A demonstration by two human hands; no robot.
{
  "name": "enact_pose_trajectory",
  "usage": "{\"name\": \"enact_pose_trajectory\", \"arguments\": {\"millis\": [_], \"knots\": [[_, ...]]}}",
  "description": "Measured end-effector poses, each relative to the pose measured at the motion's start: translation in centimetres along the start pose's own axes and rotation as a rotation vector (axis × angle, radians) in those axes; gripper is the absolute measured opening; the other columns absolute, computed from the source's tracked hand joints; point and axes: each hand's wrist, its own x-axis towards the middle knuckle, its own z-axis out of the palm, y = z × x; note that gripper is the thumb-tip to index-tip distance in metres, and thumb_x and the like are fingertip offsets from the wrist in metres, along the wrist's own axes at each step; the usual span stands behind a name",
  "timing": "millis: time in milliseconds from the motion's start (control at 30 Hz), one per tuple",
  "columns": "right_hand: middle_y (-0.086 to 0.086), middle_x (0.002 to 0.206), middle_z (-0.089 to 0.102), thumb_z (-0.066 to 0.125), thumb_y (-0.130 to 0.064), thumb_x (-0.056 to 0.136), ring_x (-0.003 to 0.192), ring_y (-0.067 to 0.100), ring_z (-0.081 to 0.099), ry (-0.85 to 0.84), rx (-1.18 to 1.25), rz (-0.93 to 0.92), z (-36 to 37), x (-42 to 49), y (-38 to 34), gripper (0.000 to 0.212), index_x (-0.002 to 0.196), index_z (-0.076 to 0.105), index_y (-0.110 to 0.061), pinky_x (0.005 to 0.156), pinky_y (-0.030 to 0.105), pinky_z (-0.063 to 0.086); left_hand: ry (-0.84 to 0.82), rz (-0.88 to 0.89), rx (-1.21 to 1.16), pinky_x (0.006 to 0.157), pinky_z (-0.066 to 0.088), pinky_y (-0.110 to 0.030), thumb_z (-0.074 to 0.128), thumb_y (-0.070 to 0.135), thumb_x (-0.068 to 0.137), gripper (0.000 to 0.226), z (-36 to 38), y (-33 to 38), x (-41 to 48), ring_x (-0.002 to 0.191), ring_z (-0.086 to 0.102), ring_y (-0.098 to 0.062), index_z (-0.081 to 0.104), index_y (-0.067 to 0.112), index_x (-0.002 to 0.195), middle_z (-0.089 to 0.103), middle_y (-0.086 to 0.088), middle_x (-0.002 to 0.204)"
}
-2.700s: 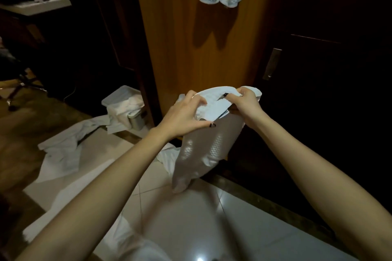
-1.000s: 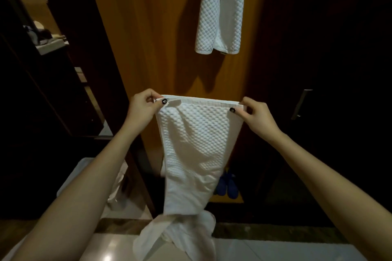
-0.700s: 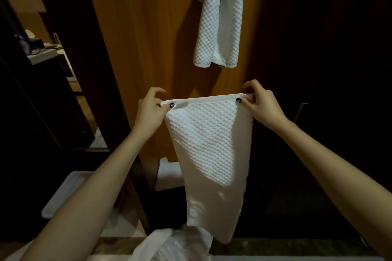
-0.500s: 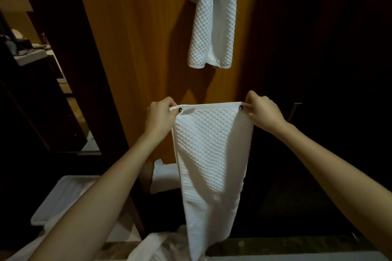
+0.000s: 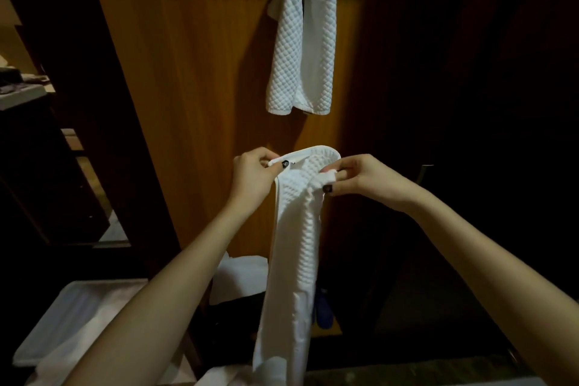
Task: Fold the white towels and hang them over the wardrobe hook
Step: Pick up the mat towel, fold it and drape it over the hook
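Hanging in front of the wooden wardrobe panel (image 5: 203, 103), a white towel (image 5: 294, 244) is held up by both hands. One top corner is pinched by the left hand (image 5: 253, 178), and the other top corner is pinched by the right hand (image 5: 366, 180). The hands are kept close together, so the top hem is bent into a loop between them. The two long edges are brought near each other, and the towel is made long and thin. Rows of small bumps are seen all over the cloth. Its low end is lost among more white cloth (image 5: 225, 378) at the bottom of the view.

A second towel (image 5: 302, 41) is hung higher up on the same panel. A strip of bare wood is left between its low hem and the held towel. Dark space is seen on the left and a dark door (image 5: 470, 103) on the right. A white bin (image 5: 56, 326) is set low on the left, and blue slippers (image 5: 322, 310) are tucked behind the held towel.
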Motion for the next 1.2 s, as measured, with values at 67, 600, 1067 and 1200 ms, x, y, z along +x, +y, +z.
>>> {"name": "enact_pose_trajectory", "arguments": {"millis": [67,600,1067,1200], "knots": [[0.004,0.096,0.075,0.069,-0.001,0.085,0.094,0.01,0.07,-0.023,-0.084,-0.031,0.5,0.3,-1.1,0.026,0.11,0.063,-0.003,0.093,0.029,0.053,-0.025,0.002,-0.043,0.058,0.042,-0.014,0.075,0.014,0.078,0.006,-0.1,0.1,0.4,0.063,0.057,-0.001,0.074,0.011,0.084,0.066,0.006,0.071],[-0.01,0.086,0.062,0.069,-0.027,0.088,0.077,0.0,0.052,0.219,-0.517,-0.366,2.1,4.4,-5.3,0.01,0.087,0.071,-0.018,0.069,0.017,0.038,-0.232,-0.021,-0.383,0.051,0.041,-0.007,0.062,-0.001,0.087,0.016,-3.2,2.5,2.4,0.053,0.059,0.006,0.069,0.003,0.1,0.065,0.006,0.067],[-0.001,0.082,0.063,0.074,-0.017,0.083,0.073,0.006,0.057,0.303,-0.209,-0.375,0.9,5.1,-4.7,0.022,0.082,0.053,-0.013,0.067,0.019,0.043,-0.236,-0.052,-0.526,0.075,0.05,-0.017,0.065,-0.003,0.083,0.022,-3.4,1.1,1.6,0.087,0.065,-0.007,0.068,0.013,0.097,0.07,-0.001,0.092],[0.002,0.087,0.065,0.072,-0.011,0.084,0.081,0.006,0.062,0.15,-0.094,-0.267,-0.3,3.3,-2.1,0.02,0.087,0.053,-0.005,0.071,0.022,0.048,-0.174,0.013,-0.512,0.075,0.049,-0.014,0.066,-0.002,0.083,0.019,-4.0,1.5,2.5,0.084,0.064,0.003,0.068,0.01,0.097,0.069,0.003,0.092]]}}
